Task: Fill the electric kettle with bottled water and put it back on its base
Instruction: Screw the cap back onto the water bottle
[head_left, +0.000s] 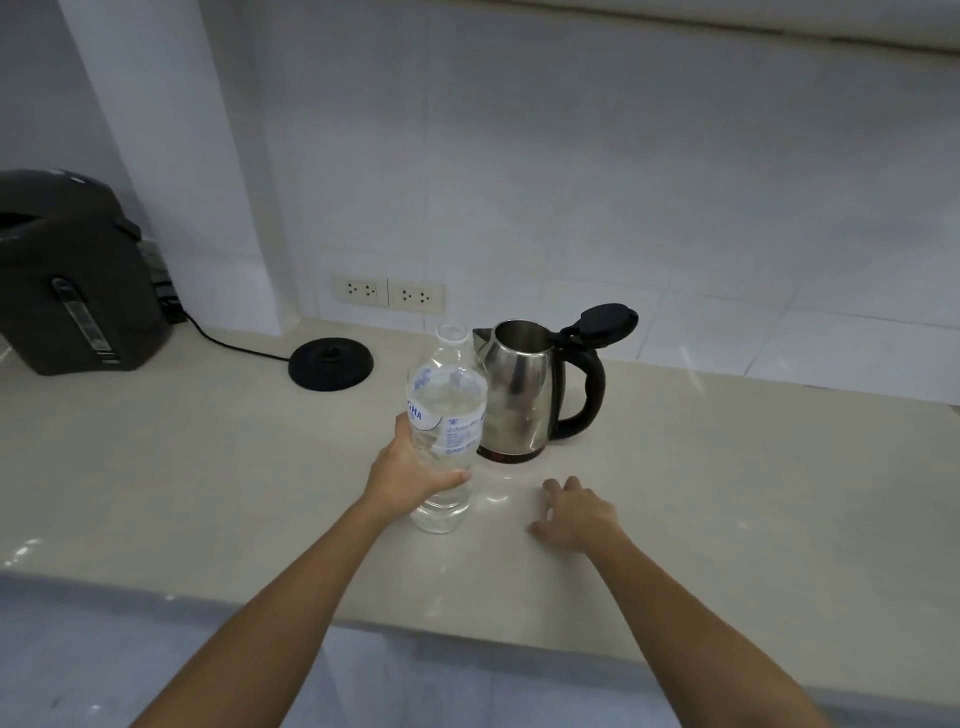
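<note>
Both forearms reached over the bench (208, 467). Left hand (410, 467) wrapped the uncapped water bottle (447, 415) mid-body; thin plastic, likely to buckle, fairly heavy. Right hand (576, 514) lay spread, empty. Kettle (524, 389) stood lid-open just behind, off its base (331, 362). Label: only "GHA" legible.

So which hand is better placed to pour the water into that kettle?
Left hand: it grips the uncapped clear plastic bottle beside the open steel kettle. The right hand rests empty on the counter.
</note>
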